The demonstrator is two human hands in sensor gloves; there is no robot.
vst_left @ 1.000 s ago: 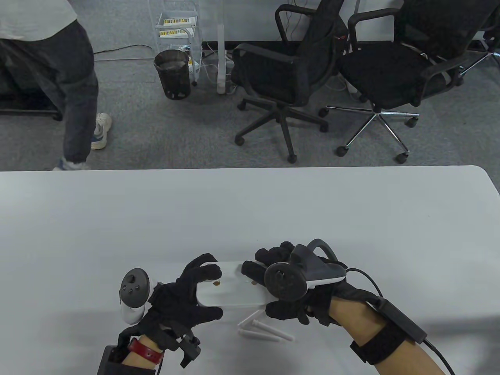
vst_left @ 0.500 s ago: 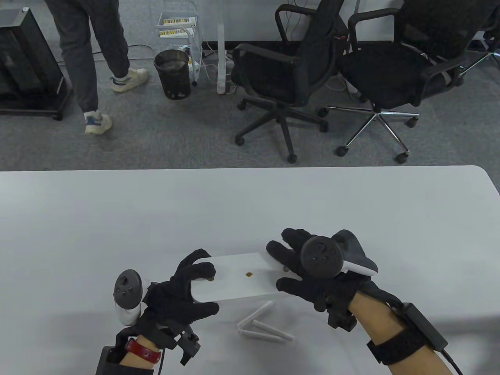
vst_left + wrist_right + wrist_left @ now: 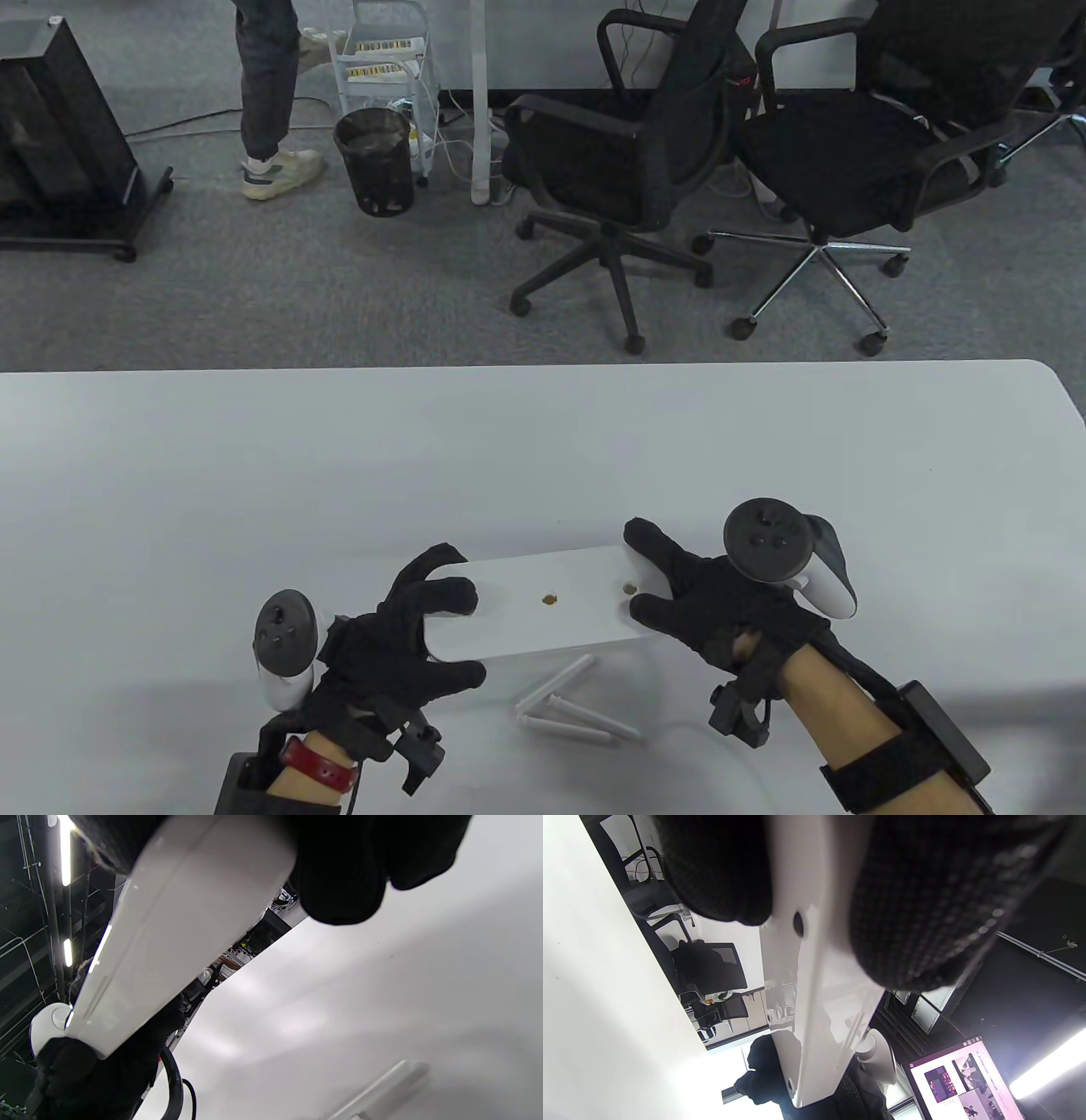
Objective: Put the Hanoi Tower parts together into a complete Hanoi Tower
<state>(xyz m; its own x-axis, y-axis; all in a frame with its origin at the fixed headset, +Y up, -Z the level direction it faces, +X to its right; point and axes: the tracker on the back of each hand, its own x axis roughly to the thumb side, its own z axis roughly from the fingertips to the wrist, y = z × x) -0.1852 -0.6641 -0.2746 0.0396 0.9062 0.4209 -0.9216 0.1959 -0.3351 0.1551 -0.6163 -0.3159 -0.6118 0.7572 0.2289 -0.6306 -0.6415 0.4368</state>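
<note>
Two gloved hands hold the white Hanoi Tower base board (image 3: 543,607) above the tabletop (image 3: 509,458), near its 6 o'clock edge. The left hand (image 3: 399,637) grips the board's 9 o'clock end, fingers (image 3: 441,594) curled over the top face and thumb under the near edge. The right hand (image 3: 713,603) grips the 3 o'clock end the same way. Two peg holes show on the top face; a third cannot be confirmed. Three white pegs (image 3: 568,709) lie on the tabletop just beside the board, at its 6 o'clock side.
</note>
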